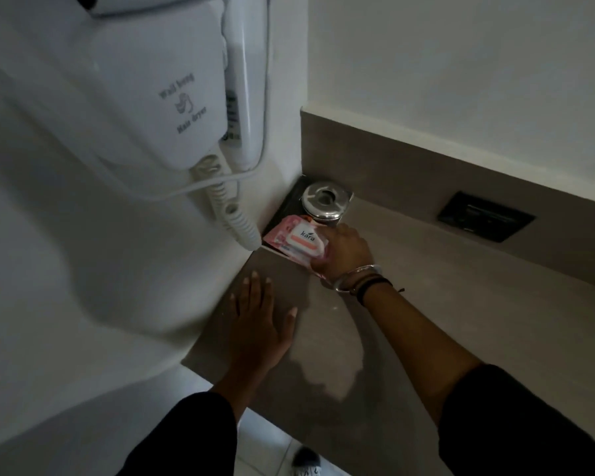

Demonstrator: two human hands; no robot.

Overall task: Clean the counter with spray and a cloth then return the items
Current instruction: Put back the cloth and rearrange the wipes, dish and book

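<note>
Fingers (328, 250) of right hand (344, 254) curled round near edge of pink wipes pack (301, 240), gripping it; pack lies in far left corner of desk (443, 304), "kara" printed on white lid label, partly on dark tray (285, 207). Left hand (260, 324) flat, palm down on desk w/ fingers spread & straight, holding nothing, near desk's left edge by white wall (83, 269).

Behind pack, on same tray: shiny metal round container (327, 201) w/ hole in lid, touching or just beside pack — can't tell which. Right wrist w/ metal bangle (358, 276) + dark bands. Both arms in black sleeves, pushed up on right forearm.

On left wall above corner: white wall-hung hair dryer (172, 97), coiled cord (234, 214) hanging down to just beside pack. Grey backsplash along back of desk, dark socket plate (485, 216) set in it, well apart from right hand. Desk surface grey-brown, darker patch near front edge betw. both arms — wet or shadow, can't tell. Below desk edge: pale tiled floor, tip of dark shoe (306, 462) visible. Whole scene dim, slightly blurred. No spray bottle or cloth in view apart from wipes pack.
</note>
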